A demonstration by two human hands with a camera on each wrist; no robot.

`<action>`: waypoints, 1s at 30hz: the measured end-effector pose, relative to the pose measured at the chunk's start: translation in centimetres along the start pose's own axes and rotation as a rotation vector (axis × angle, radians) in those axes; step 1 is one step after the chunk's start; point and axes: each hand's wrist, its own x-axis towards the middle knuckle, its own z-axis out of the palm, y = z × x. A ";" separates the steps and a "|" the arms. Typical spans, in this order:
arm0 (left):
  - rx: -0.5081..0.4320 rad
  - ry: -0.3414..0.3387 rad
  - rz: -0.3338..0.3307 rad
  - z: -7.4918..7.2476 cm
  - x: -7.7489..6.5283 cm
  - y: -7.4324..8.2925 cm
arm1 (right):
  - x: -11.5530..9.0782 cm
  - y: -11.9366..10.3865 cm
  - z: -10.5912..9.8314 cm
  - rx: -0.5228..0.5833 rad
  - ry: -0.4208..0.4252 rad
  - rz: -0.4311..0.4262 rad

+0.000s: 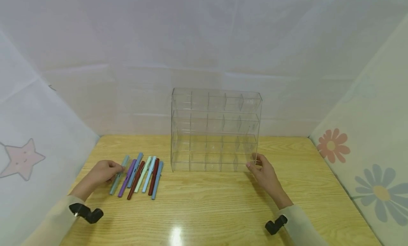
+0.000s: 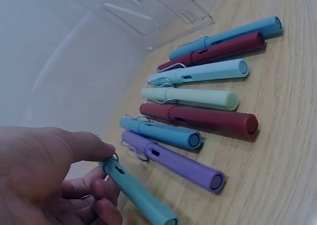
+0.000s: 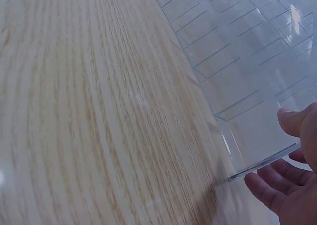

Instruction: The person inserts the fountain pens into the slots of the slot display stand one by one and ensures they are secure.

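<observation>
Thumb and fingers of the left hand (image 1: 106,171) pinch the teal pen (image 2: 143,195), nearer its upper end in the head view. I cannot tell if the pen rests on the table (image 1: 207,207) or is lifted a bit. It is at the left end of a row, in the left part of the head view, and it slants from lower left to upper right.

Far off to the right, near the middle of the frame, is the see-through rack (image 1: 214,132). It stands up tall, with shelves split into small boxes that face the person. So the pen leans while the rack's shelves run side to side. The right hand (image 1: 264,172) holds the rack's low right corner, thumb on one side and fingers on the other. The left hand is much nearer the pens.

Seven other pens lie between the teal one and the rack. The purple pen (image 1: 127,178) is just beside it, and the last blue pen (image 1: 157,180) is near the rack's lower left corner. Bare wood shows below the row and in front of the rack. The back cloth wall (image 1: 143,37) is behind the rack, and the left cloth wall (image 1: 63,122) slopes along the table's left edge.
</observation>
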 end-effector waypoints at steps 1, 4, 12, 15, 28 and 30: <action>0.008 0.011 0.008 -0.1 -0.1 0.0 | 0.0 0.0 0.0 -0.002 -0.001 0.003; 0.027 0.036 0.031 -0.4 -0.3 0.1 | 0.1 0.1 -0.1 -0.007 -0.003 0.012; 0.010 0.102 0.051 -0.9 -0.4 1.4 | 0.0 0.0 -0.4 -0.024 -0.008 0.008; -0.019 0.112 0.056 -0.8 -0.6 2.0 | 0.0 -0.2 -0.5 -0.035 -0.013 -0.002; -0.064 0.150 0.115 0.2 -1.8 4.8 | 0.2 -0.2 -0.4 -0.048 -0.018 -0.024; -0.081 0.158 0.131 0.4 -1.9 5.4 | 0.2 -0.1 -0.4 -0.050 -0.017 -0.026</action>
